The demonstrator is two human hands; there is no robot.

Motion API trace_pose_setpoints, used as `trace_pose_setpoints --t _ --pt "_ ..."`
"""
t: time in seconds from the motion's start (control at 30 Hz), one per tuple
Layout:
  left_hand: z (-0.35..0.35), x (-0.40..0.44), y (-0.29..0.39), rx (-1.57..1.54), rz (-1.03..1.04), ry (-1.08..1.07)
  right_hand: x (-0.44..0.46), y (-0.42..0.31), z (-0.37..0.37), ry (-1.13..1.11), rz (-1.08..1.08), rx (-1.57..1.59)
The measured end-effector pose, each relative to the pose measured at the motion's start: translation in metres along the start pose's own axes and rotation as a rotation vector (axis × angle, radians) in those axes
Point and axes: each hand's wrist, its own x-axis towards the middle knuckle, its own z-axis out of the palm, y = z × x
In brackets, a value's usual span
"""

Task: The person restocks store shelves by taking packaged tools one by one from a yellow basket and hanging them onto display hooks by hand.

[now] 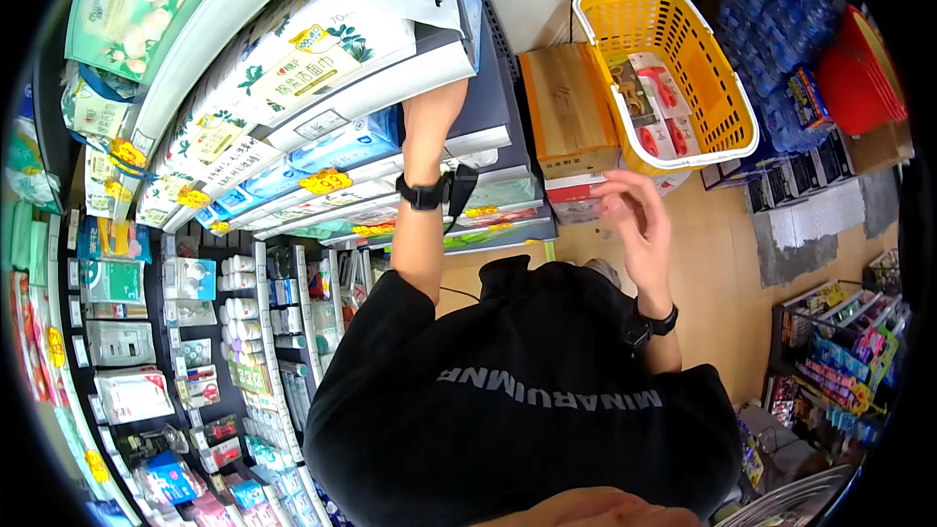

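Note:
My left hand (pixel 436 107) reaches into the shelf beside blue packs (pixel 356 140), under the shelf edge that carries white tissue packs with green leaf prints (pixel 303 63). Its fingers are hidden behind that edge, so what it touches cannot be seen. My right hand (pixel 636 218) is raised in the air with bent, spread fingers and holds nothing. It is just below a yellow basket (pixel 735 117) with a white rim. Inside the basket lie packaged red-handled items (pixel 667 98). Both wrists wear black bands.
The basket stands beside a wooden-patterned box (pixel 569 102). Blue-wrapped bottles (pixel 776 29) and stacked red containers (pixel 859 78) are at the upper right. Shelves of hanging goods (pixel 132 395) line the left side. A rack of colourful packets (pixel 844 361) stands at the lower right.

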Motion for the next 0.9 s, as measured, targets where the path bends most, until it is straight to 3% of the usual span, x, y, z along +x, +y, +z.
trace_pose_setpoints --t 0.03,0.07,0.17,0.33,0.43,0.5,0.57,0.73,0.9 --pt "0.001 0.007 0.000 -0.042 -0.006 -0.081 0.008 -0.001 -0.003 -0.028 0.016 -0.008" --pt "0.008 0.014 -0.003 0.000 0.089 -0.016 0.016 -0.002 -0.005 -0.057 0.030 -0.018" --pt "0.011 0.021 -0.002 -0.092 0.035 -0.056 0.042 0.001 -0.013 -0.148 0.026 -0.044" --pt "0.027 0.016 -0.023 0.278 0.458 0.198 0.088 0.005 -0.017 -0.220 0.038 -0.070" --pt "0.026 0.016 -0.026 0.493 0.507 0.292 0.110 0.005 -0.015 -0.257 0.060 -0.061" --pt "0.009 0.011 -0.012 0.033 0.115 0.035 0.123 0.009 -0.011 -0.283 0.045 -0.067" --pt "-0.010 0.004 -0.003 -0.035 -0.108 -0.196 0.137 0.018 -0.009 -0.282 -0.025 -0.052" --pt "-0.041 -0.023 0.000 0.004 -0.102 -0.281 0.183 0.044 0.010 -0.182 -0.166 -0.250" --pt "-0.064 -0.045 0.001 0.086 -0.028 -0.224 0.227 0.055 0.043 -0.167 -0.048 -0.141"
